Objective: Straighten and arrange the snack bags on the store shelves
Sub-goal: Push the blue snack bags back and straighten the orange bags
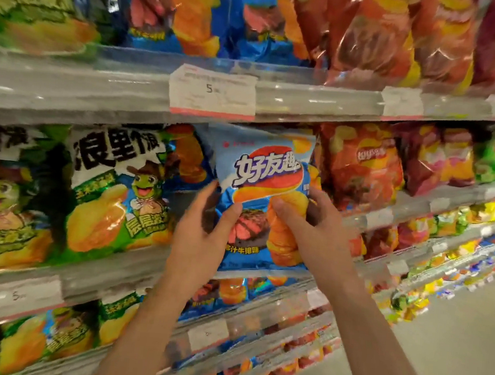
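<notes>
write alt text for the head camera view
Both hands, left and right, hold a blue steak-flavour chip bag upright at a store shelf, between green turtle-mascot bags and red chip bags. Price tags line the shelf edges.

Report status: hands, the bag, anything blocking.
Left hand and right hand both grip the blue snack bag. Bag upright at the middle shelf. Green bags left, red bags right; nothing blocking.

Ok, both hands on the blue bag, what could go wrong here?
1. The left hand and right hand squeeze the blue bag by its lower half; chips may crush.
2. Its top sits close under the shelf edge and may snag.
3. The neighbouring red bag could get knocked askew.
</notes>
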A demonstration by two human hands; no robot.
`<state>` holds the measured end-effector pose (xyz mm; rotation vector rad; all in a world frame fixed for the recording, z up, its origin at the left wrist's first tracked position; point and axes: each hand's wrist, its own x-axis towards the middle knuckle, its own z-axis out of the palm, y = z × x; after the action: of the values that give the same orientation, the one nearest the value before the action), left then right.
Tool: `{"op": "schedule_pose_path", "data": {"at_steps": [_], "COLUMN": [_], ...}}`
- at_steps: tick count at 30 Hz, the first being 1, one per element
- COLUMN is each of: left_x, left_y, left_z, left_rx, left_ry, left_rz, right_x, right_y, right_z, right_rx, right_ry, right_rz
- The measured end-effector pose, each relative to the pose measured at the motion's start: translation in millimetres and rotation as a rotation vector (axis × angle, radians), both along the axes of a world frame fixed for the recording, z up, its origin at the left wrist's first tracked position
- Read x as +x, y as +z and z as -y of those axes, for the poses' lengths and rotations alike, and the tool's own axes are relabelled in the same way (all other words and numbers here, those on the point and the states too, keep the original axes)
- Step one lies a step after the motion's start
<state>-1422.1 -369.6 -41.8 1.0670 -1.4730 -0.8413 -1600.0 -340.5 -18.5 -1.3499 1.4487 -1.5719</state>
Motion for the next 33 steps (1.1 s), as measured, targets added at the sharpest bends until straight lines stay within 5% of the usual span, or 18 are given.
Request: {"op": "schedule_pose_path", "data": {"at_steps": [11, 21, 27, 33], "left_x": [9.4, -13.3, -25.0, -36.4], "left_y": [34.0, 13.6, 6.3, 6.7], "left_z": [51.1, 55.3, 73.1, 88.2], "left_rx": [-0.021, -0.144, -0.421, -0.360], "left_ry": [0.401, 0.555, 0.713, 0.615], "left_rz": [0.247, 0.533, 0.846, 1.124], "right_x": [27.7, 13.5, -46.9, -62.5], "right_y": [19.6, 1.1, 8.5, -19.0], "right_z": [119.5, 134.9, 138.5, 148.6], "right_rx": [-0.062, -0.149, -0.550, -0.296], "right_ry": [0.259, 0.363, -0.092, -0.118], "right_rz": [-0.072, -0.256, -0.626, -0.880]}}
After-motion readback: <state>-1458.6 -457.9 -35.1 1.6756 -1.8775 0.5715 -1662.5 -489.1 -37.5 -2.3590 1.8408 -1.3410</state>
